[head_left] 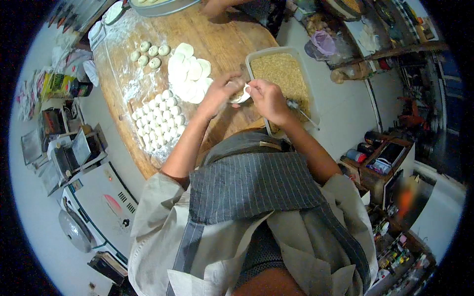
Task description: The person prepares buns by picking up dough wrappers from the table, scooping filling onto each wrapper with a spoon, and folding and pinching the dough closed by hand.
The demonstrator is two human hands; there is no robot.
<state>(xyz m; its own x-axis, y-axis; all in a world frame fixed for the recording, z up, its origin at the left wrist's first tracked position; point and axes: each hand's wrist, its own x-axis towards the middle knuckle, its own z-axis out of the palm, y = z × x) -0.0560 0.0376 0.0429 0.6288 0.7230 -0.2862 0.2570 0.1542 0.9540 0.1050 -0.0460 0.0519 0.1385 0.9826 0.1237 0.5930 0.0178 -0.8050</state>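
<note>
My left hand point(223, 93) is curled round a white dough wrapper point(240, 98) over the wooden table, with some filling showing in it. The fingers of my right hand point(267, 98) pinch the wrapper's right edge. Flat round wrappers point(190, 74) lie in an overlapping pile left of my left hand. Below that pile, small white dough pieces point(159, 120) sit close together on floured wood. To my right hand's right is a plastic tub point(307, 74) of yellowish-brown filling point(279, 74), with a spoon point(307, 116) in its near part.
Several round filled buns point(153, 51) stand at the table's point(232, 39) upper left. A round metal tray point(165, 8) is at the far edge. Another person's hand point(216, 10) reaches in there. Shelves with containers line the right side; a white appliance point(101, 200) stands lower left.
</note>
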